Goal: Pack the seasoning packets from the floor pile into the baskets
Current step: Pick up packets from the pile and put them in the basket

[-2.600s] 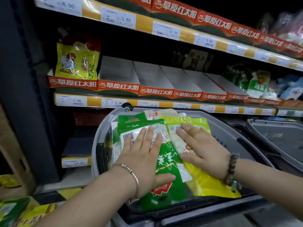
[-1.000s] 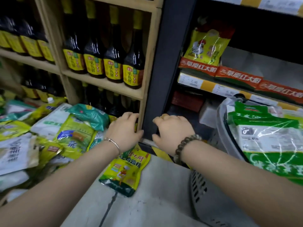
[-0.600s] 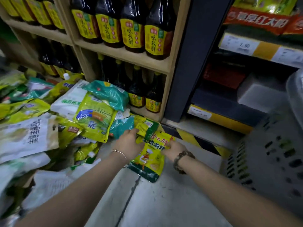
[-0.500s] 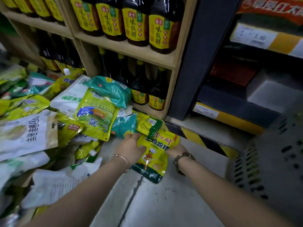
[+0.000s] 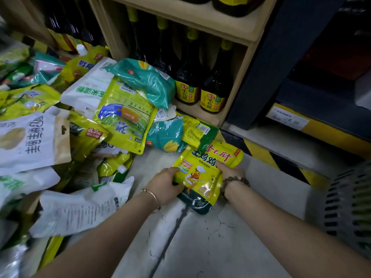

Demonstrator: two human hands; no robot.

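We note yellow packet: cartoon chef chicken, red lettering, dark green bottom edge, face up, low at floor by pile's right edge. Left hand grips its left edge, right hand its right edge. Pile: yellow, teal and white packets, heaped, overlapping. Grey slotted basket stands well apart at right.

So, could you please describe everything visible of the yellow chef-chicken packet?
The yellow packet is a glossy plastic pouch with a dark green bottom band, red and dark characters and a cartoon chicken in a chef's hat. It faces up over the grey floor beside the pile. The left hand grips its left edge, the right hand its right edge.
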